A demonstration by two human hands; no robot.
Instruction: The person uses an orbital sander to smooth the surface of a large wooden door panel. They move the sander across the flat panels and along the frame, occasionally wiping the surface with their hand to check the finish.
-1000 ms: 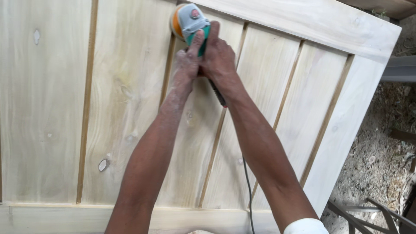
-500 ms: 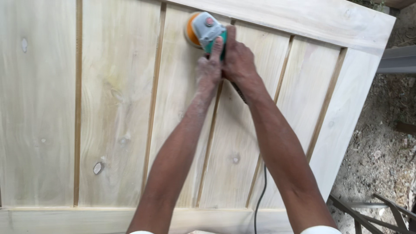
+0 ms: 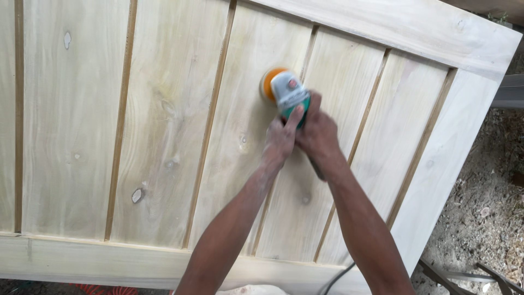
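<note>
A pale wooden door panel (image 3: pixel 164 136) made of vertical boards with narrow grooves lies flat below me. A hand-held sander (image 3: pixel 284 93) with a grey and green body and an orange disc rests on one of the middle boards. My left hand (image 3: pixel 281 136), dusted white, grips the sander's rear from the left. My right hand (image 3: pixel 316 134) grips it from the right, both hands close together. The sander's dark cord (image 3: pixel 335 278) runs down past the panel's near rail.
The panel's wide frame rails (image 3: pixel 415 27) run along the far and right sides. Ground strewn with wood shavings (image 3: pixel 491 207) lies to the right. Dark metal bars (image 3: pixel 464 276) show at the lower right corner.
The sander and both hands have come down the board, away from the far rail and toward me. The view has also shifted relative to the panel.
</note>
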